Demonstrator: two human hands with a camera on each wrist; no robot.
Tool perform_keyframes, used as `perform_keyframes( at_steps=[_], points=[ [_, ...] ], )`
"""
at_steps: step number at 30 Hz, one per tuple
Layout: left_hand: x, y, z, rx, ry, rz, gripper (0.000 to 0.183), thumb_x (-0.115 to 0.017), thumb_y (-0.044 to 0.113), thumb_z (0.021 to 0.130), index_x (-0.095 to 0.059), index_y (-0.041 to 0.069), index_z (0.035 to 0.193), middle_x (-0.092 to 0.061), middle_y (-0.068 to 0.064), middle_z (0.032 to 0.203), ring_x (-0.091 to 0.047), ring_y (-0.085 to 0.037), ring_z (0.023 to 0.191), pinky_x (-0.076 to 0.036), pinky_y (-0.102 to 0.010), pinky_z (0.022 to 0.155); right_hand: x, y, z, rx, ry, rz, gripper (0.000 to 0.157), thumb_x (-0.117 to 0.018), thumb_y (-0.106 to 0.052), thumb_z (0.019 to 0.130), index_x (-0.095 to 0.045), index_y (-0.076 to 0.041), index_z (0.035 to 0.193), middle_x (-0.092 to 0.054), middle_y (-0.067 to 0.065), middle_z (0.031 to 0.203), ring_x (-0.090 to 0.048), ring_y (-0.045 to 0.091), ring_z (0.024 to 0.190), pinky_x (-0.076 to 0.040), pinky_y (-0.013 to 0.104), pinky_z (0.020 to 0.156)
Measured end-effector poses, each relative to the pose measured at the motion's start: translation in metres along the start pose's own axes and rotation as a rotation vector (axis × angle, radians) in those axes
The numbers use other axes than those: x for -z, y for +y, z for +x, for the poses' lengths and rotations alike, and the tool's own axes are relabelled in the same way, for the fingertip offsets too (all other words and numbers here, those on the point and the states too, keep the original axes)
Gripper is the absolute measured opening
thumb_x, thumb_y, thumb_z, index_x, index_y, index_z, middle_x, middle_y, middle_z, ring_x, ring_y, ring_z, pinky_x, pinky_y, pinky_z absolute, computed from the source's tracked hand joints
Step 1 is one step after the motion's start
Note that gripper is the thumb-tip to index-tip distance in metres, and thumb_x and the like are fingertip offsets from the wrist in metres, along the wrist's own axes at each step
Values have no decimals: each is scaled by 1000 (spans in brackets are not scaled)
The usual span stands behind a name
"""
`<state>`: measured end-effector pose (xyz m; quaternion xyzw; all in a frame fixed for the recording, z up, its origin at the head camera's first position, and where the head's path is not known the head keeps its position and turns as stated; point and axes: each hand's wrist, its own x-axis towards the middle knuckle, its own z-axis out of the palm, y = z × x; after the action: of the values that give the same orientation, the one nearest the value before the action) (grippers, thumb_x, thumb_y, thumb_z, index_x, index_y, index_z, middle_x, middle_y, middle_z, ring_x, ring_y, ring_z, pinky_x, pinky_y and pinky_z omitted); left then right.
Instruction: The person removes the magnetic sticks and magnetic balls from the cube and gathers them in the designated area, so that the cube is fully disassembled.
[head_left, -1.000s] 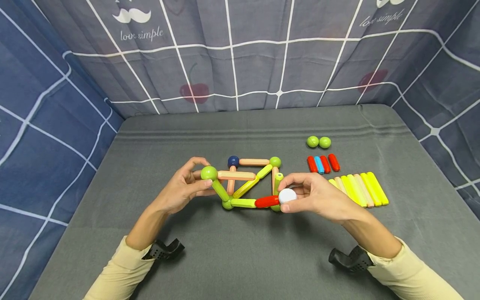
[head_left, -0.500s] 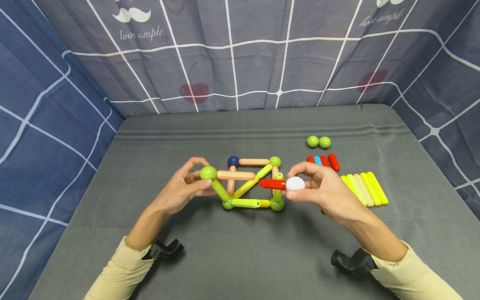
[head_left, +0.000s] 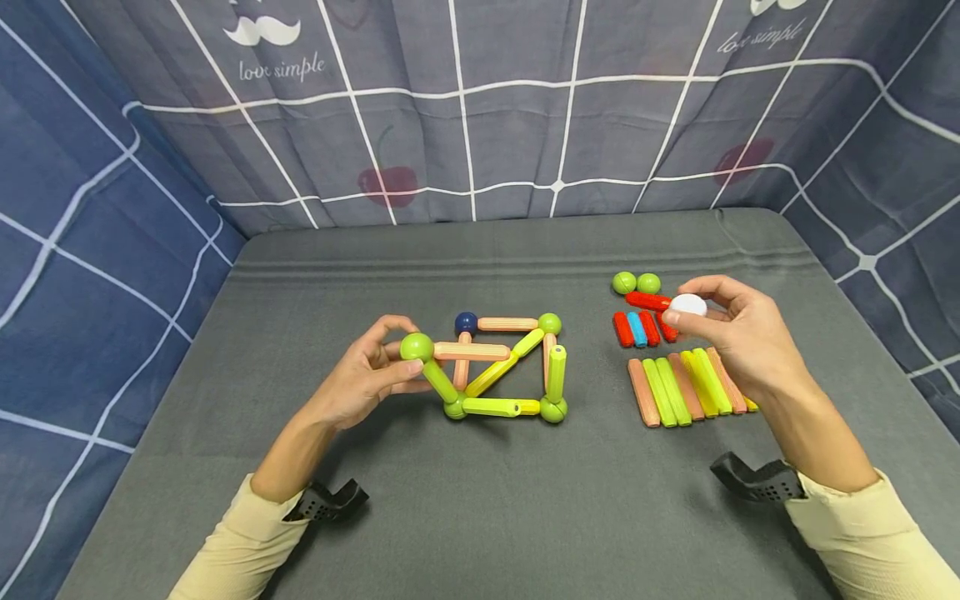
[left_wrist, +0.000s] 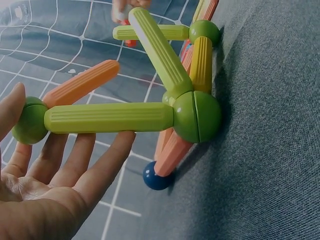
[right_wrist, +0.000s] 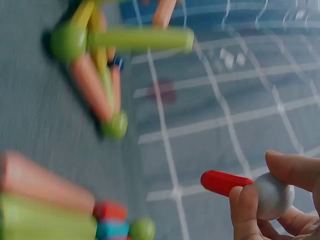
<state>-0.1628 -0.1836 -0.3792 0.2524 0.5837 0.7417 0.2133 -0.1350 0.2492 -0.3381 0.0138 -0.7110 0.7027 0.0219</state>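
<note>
My left hand (head_left: 371, 362) holds the upper green ball (head_left: 417, 346) of a frame built from magnetic rods and balls. In the left wrist view my thumb presses that ball, and a finger touches the green rod (left_wrist: 110, 117) below it. From the ball a peach rod (head_left: 472, 352) sticks out with a free end. The frame's base has green balls and a blue ball (head_left: 466, 322) at its corners, joined by peach and yellow rods. At the right my right hand (head_left: 738, 333) pinches a white ball (head_left: 687, 306), with a short red rod (right_wrist: 222, 183) attached to it.
Two loose green balls (head_left: 636, 283) lie at the back right. Short red and blue rods (head_left: 637, 329) are lined up in front of them. Nearer me is a row of long peach, green and yellow rods (head_left: 682, 387). Gridded curtains (head_left: 510, 125) surround the grey surface.
My right hand has moved right and back, away from the frame, carrying the white ball and red rod to above the short rods. The left hand and frame hardly moved.
</note>
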Motion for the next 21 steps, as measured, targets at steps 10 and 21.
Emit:
perform_keyframes(
  at_steps=[10, 21],
  points=[
    [-3, 1, 0, 19, 1, -13, 34, -60, -3, 96, -46, 11, 124, -63, -14, 110, -66, -25, 101, -51, -52, 91, 47, 32, 29, -69, 131, -679, 43, -73, -19, 90, -52, 6, 120, -52, 12, 108, -63, 12, 68, -49, 21, 59],
    [-3, 3, 0, 29, 9, 7, 34, -60, -2, 96, -47, 14, 123, -62, -14, 110, -66, -25, 101, -51, -53, 91, 58, 47, 43, -39, -29, -996, 40, -74, -19, 89, -63, 10, 113, -53, 30, 110, -52, 37, 85, -44, 34, 59]
  ],
)
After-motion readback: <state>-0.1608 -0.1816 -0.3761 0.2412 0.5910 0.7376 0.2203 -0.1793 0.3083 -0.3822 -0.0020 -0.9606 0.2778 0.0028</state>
